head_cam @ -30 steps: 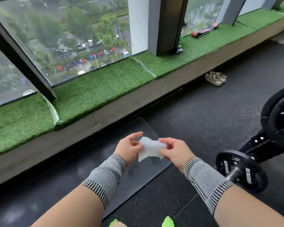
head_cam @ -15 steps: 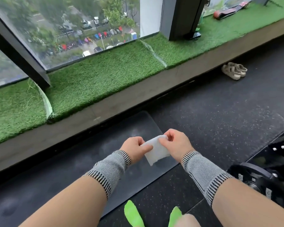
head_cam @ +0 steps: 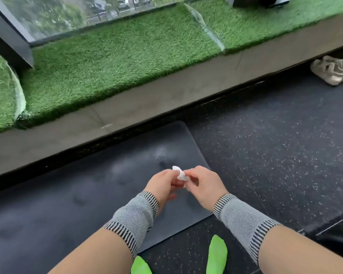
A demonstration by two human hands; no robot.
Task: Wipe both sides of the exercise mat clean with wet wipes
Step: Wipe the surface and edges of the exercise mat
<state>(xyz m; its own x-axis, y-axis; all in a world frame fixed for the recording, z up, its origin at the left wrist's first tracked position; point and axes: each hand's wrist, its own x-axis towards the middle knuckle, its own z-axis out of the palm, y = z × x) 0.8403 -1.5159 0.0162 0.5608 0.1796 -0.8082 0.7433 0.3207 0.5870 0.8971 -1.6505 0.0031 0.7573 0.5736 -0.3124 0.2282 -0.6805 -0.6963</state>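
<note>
Head view: the left hand (head_cam: 162, 184) and the right hand (head_cam: 204, 186) meet near the centre of the scene, above the right end of the dark grey rubber exercise mat (head_cam: 99, 190). Both grips are narrow, fingertips pinching a small crumpled white wet wipe (head_cam: 180, 174) held between them (only its upper part shows above the fingers). Each wrist carries a grey knitted wrist sleeve with black-striped edges (head_cam: 244, 220). The mat lies flat on the black speckled rubber floor (head_cam: 275, 151), its far long edge just beside a low grey concrete ledge (head_cam: 127, 111). Green artificial turf (head_cam: 117, 56) covers the top of the ledge, below the window glass (head_cam: 48, 16). A pair of beige shoes (head_cam: 333, 70) rests on the floor at far right, against the ledge. Two bright green foot tips (head_cam: 216, 254) show at the near edge.
</note>
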